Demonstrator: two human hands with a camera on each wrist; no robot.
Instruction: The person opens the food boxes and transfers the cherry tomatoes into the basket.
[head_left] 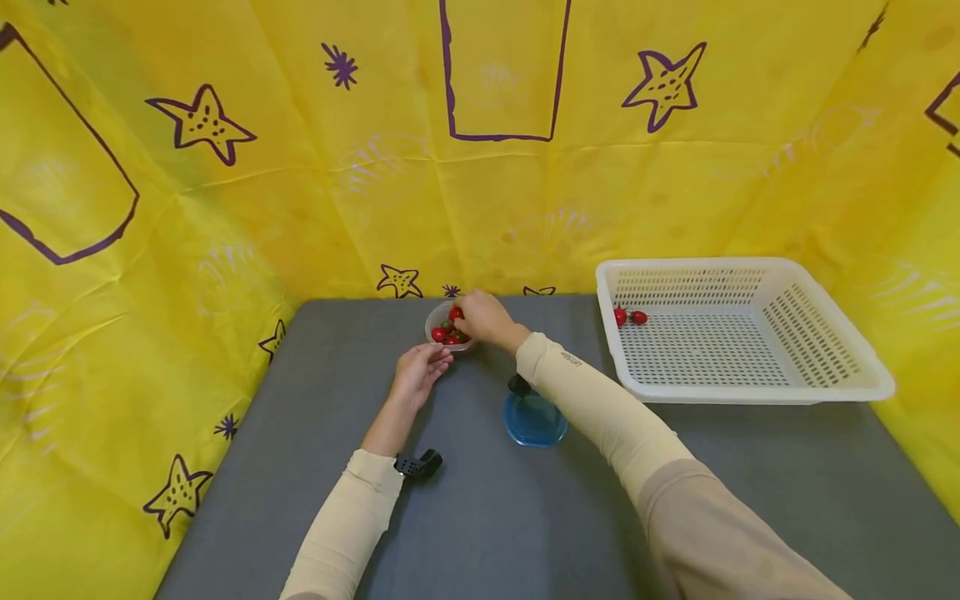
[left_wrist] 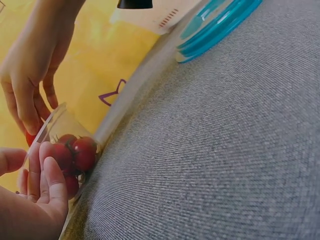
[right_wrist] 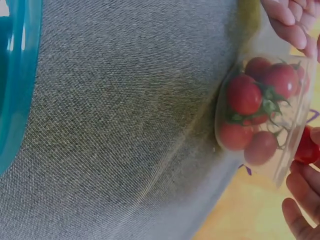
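A small clear plastic container stands near the back edge of the table, with several red cherry tomatoes with green stems inside. My left hand holds its near side, fingers against the wall and thumb by the rim. Over the opening, my right hand pinches a cherry tomato at rim height. In the left wrist view, the right hand reaches down to the rim, its tomato partly hidden by the fingers.
A blue lid lies on the grey table below the right forearm. At the right stands a white perforated basket with a few cherry tomatoes in its left corner. Yellow patterned cloth hangs behind and at the sides.
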